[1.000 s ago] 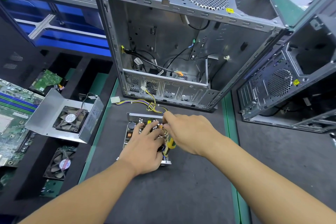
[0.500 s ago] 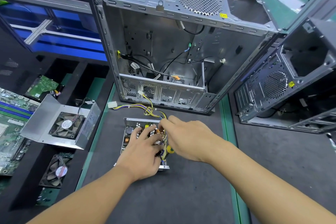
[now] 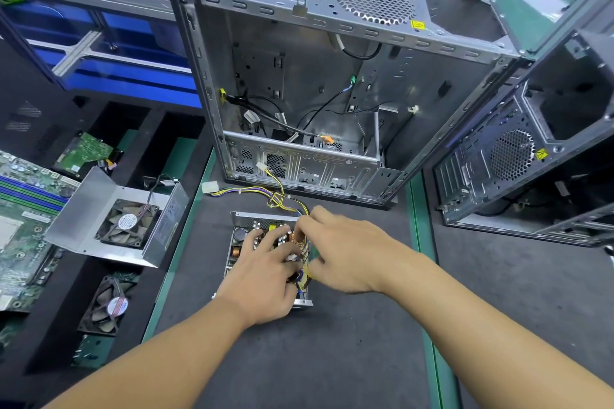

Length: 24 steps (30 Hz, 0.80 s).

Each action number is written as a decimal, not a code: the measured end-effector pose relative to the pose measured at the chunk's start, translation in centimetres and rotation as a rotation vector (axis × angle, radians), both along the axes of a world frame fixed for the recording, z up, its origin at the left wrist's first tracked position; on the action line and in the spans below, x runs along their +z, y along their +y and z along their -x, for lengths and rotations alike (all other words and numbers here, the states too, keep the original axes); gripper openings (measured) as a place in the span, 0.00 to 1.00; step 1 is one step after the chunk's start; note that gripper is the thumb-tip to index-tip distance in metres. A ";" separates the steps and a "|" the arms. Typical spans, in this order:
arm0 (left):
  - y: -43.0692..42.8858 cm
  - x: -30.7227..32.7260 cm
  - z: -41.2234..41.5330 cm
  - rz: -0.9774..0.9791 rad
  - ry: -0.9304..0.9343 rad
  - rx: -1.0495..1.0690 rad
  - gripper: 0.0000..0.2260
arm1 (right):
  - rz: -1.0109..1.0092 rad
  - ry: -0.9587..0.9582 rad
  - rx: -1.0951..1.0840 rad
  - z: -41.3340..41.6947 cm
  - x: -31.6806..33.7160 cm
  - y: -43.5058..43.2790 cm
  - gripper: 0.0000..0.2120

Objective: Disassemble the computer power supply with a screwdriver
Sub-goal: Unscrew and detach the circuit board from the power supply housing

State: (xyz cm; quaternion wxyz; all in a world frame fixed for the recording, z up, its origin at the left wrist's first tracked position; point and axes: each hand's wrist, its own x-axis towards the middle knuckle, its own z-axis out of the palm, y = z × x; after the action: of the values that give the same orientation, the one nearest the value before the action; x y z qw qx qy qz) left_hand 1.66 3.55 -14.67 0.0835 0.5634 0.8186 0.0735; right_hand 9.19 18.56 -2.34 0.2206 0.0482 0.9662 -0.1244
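Through the head camera, the right hand hides more of the screwdriver than a second ago, when its yellow handle showed plainly; now only a yellow sliver shows by the thumb, and I cannot tell whether the curled fingers grip it. The left hand stays on the opened power supply, fingers spread and pressing on the parts inside. The power supply lies flat on the dark mat just before the computer case, under both hands, the right hand at its right edge.
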 end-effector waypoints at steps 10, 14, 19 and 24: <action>0.0 0.1 0.0 0.022 0.012 0.000 0.19 | -0.078 0.056 -0.028 0.0 -0.3 -0.2 0.10; 0.0 0.0 0.0 0.038 0.010 -0.005 0.20 | 0.003 0.019 -0.027 0.0 -0.2 0.0 0.14; 0.1 0.0 0.0 0.067 0.018 0.000 0.22 | -0.131 0.058 -0.089 0.1 -0.6 -0.1 0.14; 0.1 0.1 0.0 0.055 0.014 0.001 0.20 | -0.015 0.056 -0.059 0.1 -0.4 0.1 0.12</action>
State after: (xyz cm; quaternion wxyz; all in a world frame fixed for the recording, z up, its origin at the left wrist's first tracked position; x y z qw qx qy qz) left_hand 1.64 3.63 -14.60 0.0934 0.5612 0.8211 0.0469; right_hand 9.10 18.69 -2.73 0.1892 0.0749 0.9711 -0.1250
